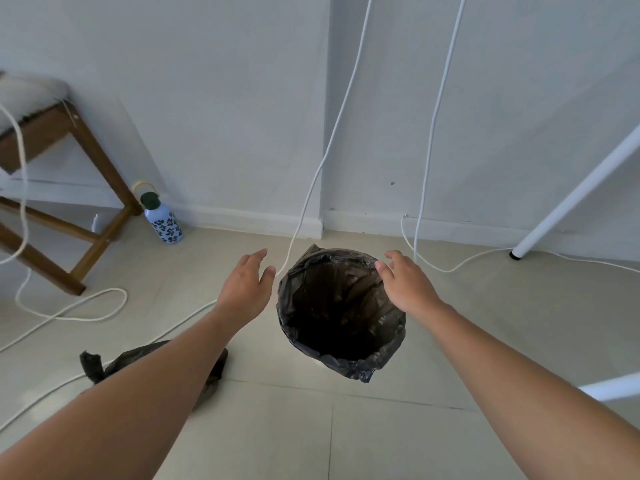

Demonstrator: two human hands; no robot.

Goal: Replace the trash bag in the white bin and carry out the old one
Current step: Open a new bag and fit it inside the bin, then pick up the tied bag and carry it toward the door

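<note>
A black trash bag (341,306) lines the bin on the tiled floor, its edge folded over the rim so the bin's white wall is hidden. Inside it looks dark and hollow. My left hand (247,284) hovers just left of the rim, fingers apart, holding nothing. My right hand (405,284) is over the right side of the rim, fingers spread, empty; whether it touches the plastic I cannot tell. A second black bag (152,358), tied at one end, lies on the floor to the lower left, partly hidden behind my left forearm.
A wooden stool (69,202) stands at the left, a patterned water bottle (162,218) beside its leg. White cables (304,206) hang down the wall and loop across the floor. A white table leg (568,199) slants at the right. The wall is close behind the bin.
</note>
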